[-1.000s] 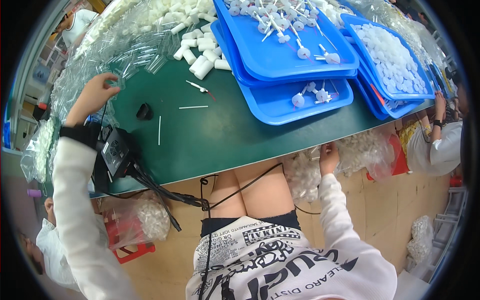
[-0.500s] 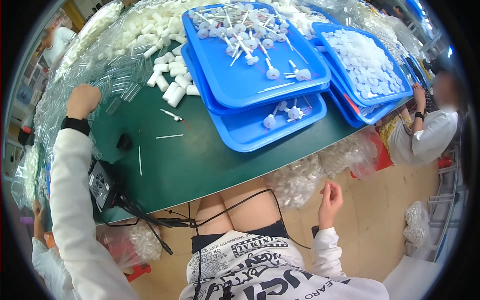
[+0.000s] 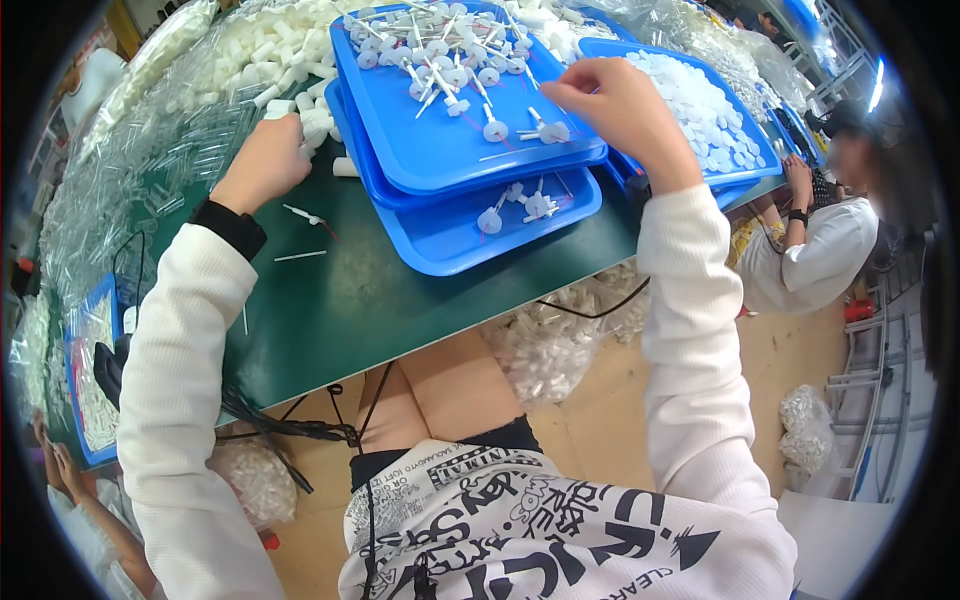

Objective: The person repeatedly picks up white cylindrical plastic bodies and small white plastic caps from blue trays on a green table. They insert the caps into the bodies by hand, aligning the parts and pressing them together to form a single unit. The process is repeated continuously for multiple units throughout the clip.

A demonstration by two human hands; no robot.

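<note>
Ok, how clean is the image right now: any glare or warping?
Head view: a light strip glares at upper right; black vignetting rings the picture; clear tubes at left blend into a hard-to-separate mass; the left hand and right hand keep readable outlines.

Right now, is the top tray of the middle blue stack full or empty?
The top tray is partly filled: white pieces crowd its far end; its near end is mostly bare blue.
</note>
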